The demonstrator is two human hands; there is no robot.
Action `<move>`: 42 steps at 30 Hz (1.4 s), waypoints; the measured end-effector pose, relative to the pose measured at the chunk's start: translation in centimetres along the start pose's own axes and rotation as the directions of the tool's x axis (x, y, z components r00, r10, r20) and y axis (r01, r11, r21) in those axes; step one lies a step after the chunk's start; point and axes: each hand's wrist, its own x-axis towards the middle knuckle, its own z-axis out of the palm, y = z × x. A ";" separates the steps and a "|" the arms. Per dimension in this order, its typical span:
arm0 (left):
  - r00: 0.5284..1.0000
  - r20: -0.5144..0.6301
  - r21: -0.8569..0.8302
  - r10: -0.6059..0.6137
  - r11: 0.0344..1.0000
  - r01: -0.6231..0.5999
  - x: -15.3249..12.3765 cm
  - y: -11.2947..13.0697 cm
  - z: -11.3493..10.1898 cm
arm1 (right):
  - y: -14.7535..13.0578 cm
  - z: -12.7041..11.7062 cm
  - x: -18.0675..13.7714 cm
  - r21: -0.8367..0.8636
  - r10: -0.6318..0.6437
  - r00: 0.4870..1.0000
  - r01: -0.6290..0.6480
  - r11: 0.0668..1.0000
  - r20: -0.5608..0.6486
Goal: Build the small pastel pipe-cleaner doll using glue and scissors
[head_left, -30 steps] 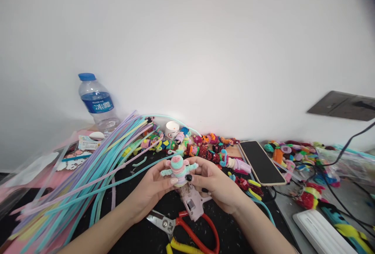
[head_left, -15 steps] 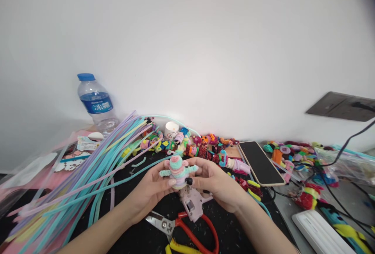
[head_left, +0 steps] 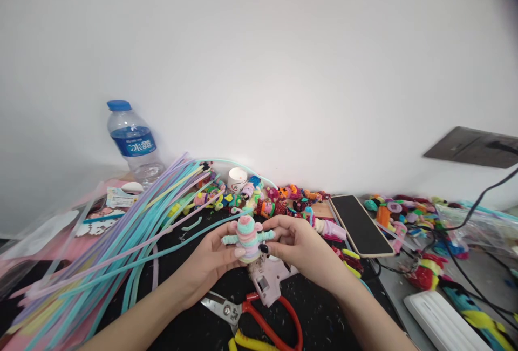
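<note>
Between my two hands is a small pipe-cleaner doll (head_left: 247,238), striped in pastel pink, mint, lilac and yellow, upright with its arms stretched sideways. My left hand (head_left: 214,254) pinches its left side, thumb on the lower body. On the other side, my right hand (head_left: 295,243) grips it with thumb and fingers near the arm and body. Just below lies a pale pink glue gun (head_left: 267,282), partly covered by the hands. Red-handled scissors (head_left: 232,310) rest on the black mat in front, with a yellow-handled tool (head_left: 253,342) beneath them.
A bundle of pastel pipe cleaners (head_left: 149,221) spreads over the left side. Behind it stands a water bottle (head_left: 135,140). Colourful pipe-cleaner figures (head_left: 279,205) line the wall around a paper cup (head_left: 237,179). To the right are a phone (head_left: 360,225), black cables (head_left: 461,221) and a white box-shaped device (head_left: 441,316).
The doll has tilted slightly and shows more of its striped body. My right hand has shifted its fingers a little, uncovering more of the glue gun.
</note>
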 end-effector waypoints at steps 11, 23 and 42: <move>0.999 -0.023 0.057 0.022 0.998 -0.021 0.0 -0.2 0.1 | -0.2 0.2 -0.1 -0.119 -0.018 0.999 0.014 0.993 -0.035; 0.999 -0.037 0.068 0.032 0.997 -0.030 0.1 -0.4 -0.3 | 0.2 -0.2 0.1 -0.104 -0.040 0.999 0.037 0.994 -0.019; 0.999 -0.020 0.082 0.035 0.996 -0.033 0.1 -0.3 -0.1 | -0.3 0.4 0.1 -0.062 -0.001 0.998 -0.003 0.998 -0.056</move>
